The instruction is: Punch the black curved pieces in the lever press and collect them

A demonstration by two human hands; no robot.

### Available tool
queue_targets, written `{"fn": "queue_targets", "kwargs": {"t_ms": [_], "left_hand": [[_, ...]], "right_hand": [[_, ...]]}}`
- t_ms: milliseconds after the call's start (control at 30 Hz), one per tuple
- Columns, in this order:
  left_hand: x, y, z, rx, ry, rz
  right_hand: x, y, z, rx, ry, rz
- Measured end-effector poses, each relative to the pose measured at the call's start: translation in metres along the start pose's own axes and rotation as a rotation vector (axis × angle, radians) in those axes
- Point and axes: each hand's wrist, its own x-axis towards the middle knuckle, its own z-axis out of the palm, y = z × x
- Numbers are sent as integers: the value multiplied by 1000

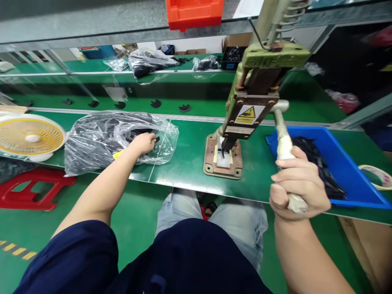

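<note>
My right hand (298, 183) is wrapped round the tape-covered lever handle (283, 139) of a green hand press (260, 77). Under the press ram, a small black piece sits on the light plate (223, 157) of the press base (210, 159). My left hand (143, 143) is at the mouth of a clear plastic bag (92, 143) full of black parts. Its fingers are closed on a small black plastic part (157, 139), whose tip shows beyond them. The part's full shape is hidden by the fingers.
A blue bin (333, 151) with black parts stands right of the press, a tape roll (378, 176) beside it. At left are a fan (30, 136) and a red stool (33, 190). Several black pieces (156, 103) lie on the strip behind; an orange bin (196, 14) hangs above.
</note>
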Motion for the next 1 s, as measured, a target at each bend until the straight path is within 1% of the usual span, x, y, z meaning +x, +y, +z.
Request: {"fn": "queue_targets", "kwargs": {"t_ms": [67, 100, 167, 233, 333, 400, 433, 467, 533, 600, 667, 733, 800, 900, 1000], "left_hand": [[0, 15, -5, -40, 115, 89], [-1, 26, -8, -67, 154, 144], [-4, 56, -12, -135, 182, 251], [-5, 93, -12, -218, 176, 321], [-4, 149, 0, -372, 124, 374], [-2, 178, 12, -467, 68, 366], [-1, 188, 18, -501, 37, 349], [0, 195, 23, -528, 7, 323], [2, 201, 29, -599, -38, 259], [3, 200, 30, -748, -63, 193], [4, 200, 25, -942, -112, 160], [6, 204, 19, -1102, -189, 180], [9, 213, 14, -1191, -250, 229], [15, 228, 14, -1225, -256, 278], [23, 238, 17, -1193, -241, 273]], "right_hand": [[0, -2, -1, -3, -16, 2], [0, -3, -2, -7, -23, 2], [1, -4, -2, -13, -36, 3], [1, -5, -3, -16, -43, 6], [1, -6, -4, -17, -54, 13], [0, -6, -4, -26, -60, 15], [0, -6, -5, -35, -65, 14], [0, -6, -6, -43, -71, 13], [0, -6, -6, -53, -82, 9], [0, -6, -6, -58, -84, 4], [0, -5, -4, -65, -66, 6], [-1, -4, -1, -64, -35, 0], [0, -4, 1, -60, -12, -9], [0, -5, 0, -60, -26, -10], [0, -6, -3, -56, -59, -10]]}}
